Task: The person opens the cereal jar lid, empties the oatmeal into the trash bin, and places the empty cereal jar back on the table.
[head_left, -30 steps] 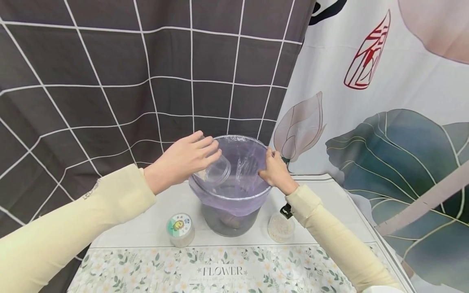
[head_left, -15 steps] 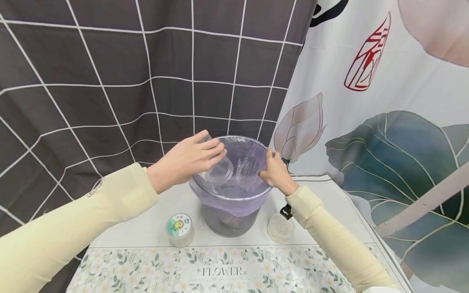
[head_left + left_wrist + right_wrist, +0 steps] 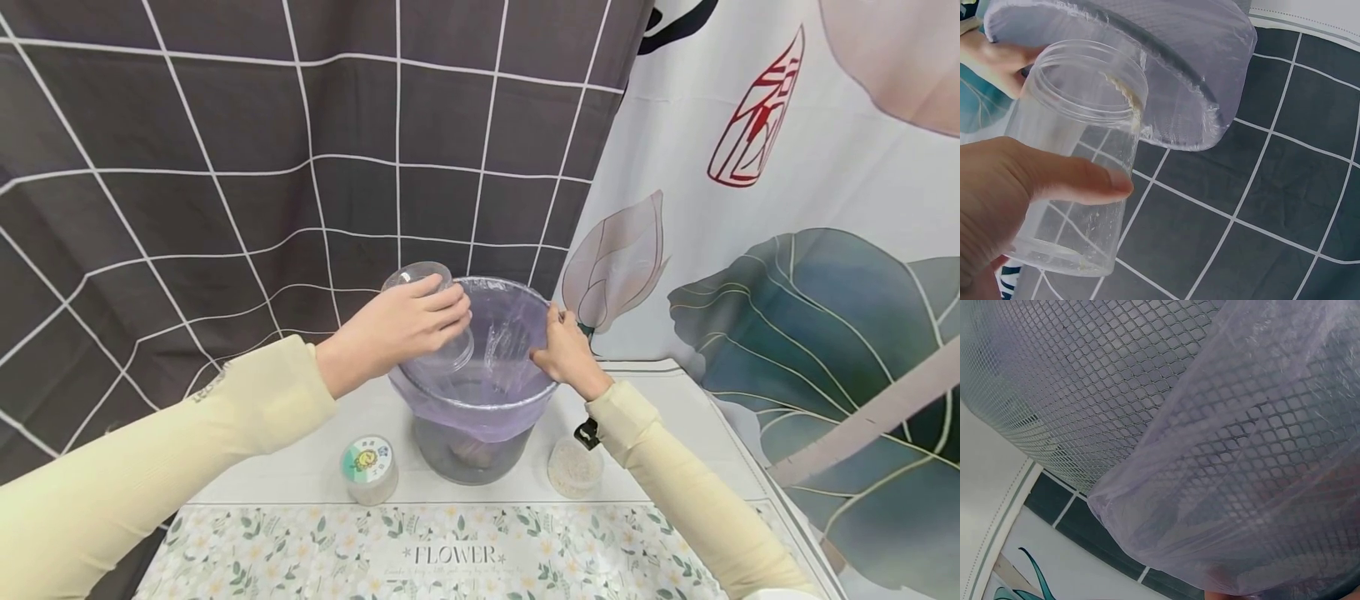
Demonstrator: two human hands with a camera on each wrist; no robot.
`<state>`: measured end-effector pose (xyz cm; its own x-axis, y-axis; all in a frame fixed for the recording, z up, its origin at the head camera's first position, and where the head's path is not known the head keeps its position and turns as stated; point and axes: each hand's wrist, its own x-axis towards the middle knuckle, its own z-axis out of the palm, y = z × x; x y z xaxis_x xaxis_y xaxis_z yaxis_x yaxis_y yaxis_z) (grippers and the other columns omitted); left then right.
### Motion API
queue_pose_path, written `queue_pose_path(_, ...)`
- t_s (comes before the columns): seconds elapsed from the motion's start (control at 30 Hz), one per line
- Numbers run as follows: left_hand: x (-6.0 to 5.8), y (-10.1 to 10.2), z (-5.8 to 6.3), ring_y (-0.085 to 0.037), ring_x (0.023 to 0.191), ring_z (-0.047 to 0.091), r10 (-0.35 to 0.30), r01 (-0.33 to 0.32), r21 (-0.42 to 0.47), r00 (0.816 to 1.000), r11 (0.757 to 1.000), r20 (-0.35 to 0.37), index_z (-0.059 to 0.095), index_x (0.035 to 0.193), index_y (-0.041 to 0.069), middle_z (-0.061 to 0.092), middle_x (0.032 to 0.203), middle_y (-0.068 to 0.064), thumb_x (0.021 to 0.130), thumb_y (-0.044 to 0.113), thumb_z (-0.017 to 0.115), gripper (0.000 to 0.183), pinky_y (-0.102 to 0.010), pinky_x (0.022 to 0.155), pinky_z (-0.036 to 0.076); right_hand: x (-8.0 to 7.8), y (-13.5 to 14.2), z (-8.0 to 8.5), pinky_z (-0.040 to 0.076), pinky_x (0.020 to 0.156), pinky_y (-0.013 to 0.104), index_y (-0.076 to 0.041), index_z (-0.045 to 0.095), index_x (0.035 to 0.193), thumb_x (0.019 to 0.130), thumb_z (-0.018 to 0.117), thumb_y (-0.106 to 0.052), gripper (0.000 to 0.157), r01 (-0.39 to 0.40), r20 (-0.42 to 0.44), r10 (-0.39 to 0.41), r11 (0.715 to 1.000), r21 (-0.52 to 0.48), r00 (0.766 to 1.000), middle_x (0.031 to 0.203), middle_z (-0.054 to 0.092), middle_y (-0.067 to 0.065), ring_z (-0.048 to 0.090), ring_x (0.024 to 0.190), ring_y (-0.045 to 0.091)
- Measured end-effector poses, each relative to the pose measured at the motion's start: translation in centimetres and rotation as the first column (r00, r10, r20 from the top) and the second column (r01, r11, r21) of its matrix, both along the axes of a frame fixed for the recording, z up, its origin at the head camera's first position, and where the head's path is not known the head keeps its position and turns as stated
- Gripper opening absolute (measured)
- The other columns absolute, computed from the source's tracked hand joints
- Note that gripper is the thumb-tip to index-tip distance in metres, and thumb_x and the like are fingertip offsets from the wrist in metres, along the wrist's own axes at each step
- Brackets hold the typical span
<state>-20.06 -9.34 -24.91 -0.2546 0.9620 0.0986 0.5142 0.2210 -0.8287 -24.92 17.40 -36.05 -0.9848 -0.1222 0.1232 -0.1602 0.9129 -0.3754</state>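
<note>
My left hand [image 3: 397, 333] grips a clear plastic jar [image 3: 1079, 181], tilted with its open mouth inside the bin's opening. In the left wrist view, a thumb lies across its side, and pale crumbs cling near the mouth and inside the wall. The mesh trash bin [image 3: 1104, 381] stands upright, lined with a thin purple bag [image 3: 483, 425] folded over its rim. At the right side of that rim, my right hand [image 3: 564, 346] holds the edge through the bag; only slivers of fingers [image 3: 1222, 595] show in the right wrist view.
Left of the bin stands a jar with a green-and-white lid [image 3: 367, 462]. A tub of pale grains [image 3: 574, 468] sits to its right, near the right sleeve. A flowered mat [image 3: 300, 550] covers the table's front; a dark grid curtain [image 3: 345, 200] hangs behind.
My left hand has shifted slightly right and tipped the jar more steeply, so its base now shows above the fingers. My right hand stays on the bin rim.
</note>
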Motion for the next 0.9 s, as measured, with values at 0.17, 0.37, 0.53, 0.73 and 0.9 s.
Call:
queue_pose_path(0.17,0.0,0.2,-0.4,-0.021,0.123,0.041,0.024,-0.025,-0.043,0.999,0.999,-0.036,0.053,0.127,0.018,0.051,0.131,-0.001,0.075,0.016,0.07,0.055,-0.037,0.103,0.032,0.0,0.0,0.0,0.041,0.091,0.056,0.013,0.011,0.14,0.075,0.066,-0.019,0.09,0.001,0.002,-0.001,1.0,-0.005,1.0,0.129,0.032,0.037,0.047,0.107,0.051)
queue_pose_path(0.37,-0.3,0.5,-0.8,-0.02,0.123,0.041,0.023,-0.028,-0.064,0.997,0.998,-0.08,0.053,0.126,0.019,0.051,0.129,0.0,0.073,0.02,0.072,0.056,-0.036,0.103,0.032,0.1,0.0,0.1,0.041,0.092,0.056,0.013,0.01,0.141,0.076,0.065,-0.02,0.091,0.01,0.017,-0.01,1.0,-0.003,1.0,0.131,0.03,0.036,0.045,0.108,0.051)
queue_pose_path(0.53,-0.2,0.9,-0.8,-0.02,0.123,0.041,0.017,-0.025,-0.08,0.995,0.996,-0.1,0.056,0.124,0.021,0.052,0.128,0.0,0.076,0.019,0.071,0.05,-0.036,0.103,0.031,0.1,0.0,0.2,0.041,0.092,0.056,0.012,0.011,0.141,0.076,0.066,-0.019,0.091,0.01,0.009,-0.01,1.0,-0.01,1.0,0.13,0.031,0.036,0.045,0.108,0.051)
queue_pose_path(0.73,0.1,1.7,-0.3,-0.019,0.123,0.039,0.007,-0.028,-0.132,0.988,0.991,-0.157,0.055,0.124,0.024,0.05,0.128,0.002,0.082,0.019,0.065,0.044,-0.036,0.101,0.031,0.0,0.1,0.1,0.041,0.091,0.056,0.013,0.012,0.14,0.075,0.066,-0.018,0.09,0.004,0.0,-0.004,1.0,-0.02,1.0,0.129,0.032,0.036,0.046,0.108,0.051)
queue_pose_path(0.9,0.1,2.4,-0.1,-0.02,0.122,0.038,0.002,-0.035,-0.173,0.983,0.984,-0.185,0.056,0.121,0.025,0.051,0.127,0.002,0.085,0.018,0.061,0.038,-0.037,0.1,0.03,0.0,0.1,0.0,0.041,0.091,0.056,0.013,0.011,0.14,0.075,0.065,-0.019,0.09,0.001,0.0,-0.001,1.0,-0.015,1.0,0.129,0.032,0.037,0.046,0.107,0.051)
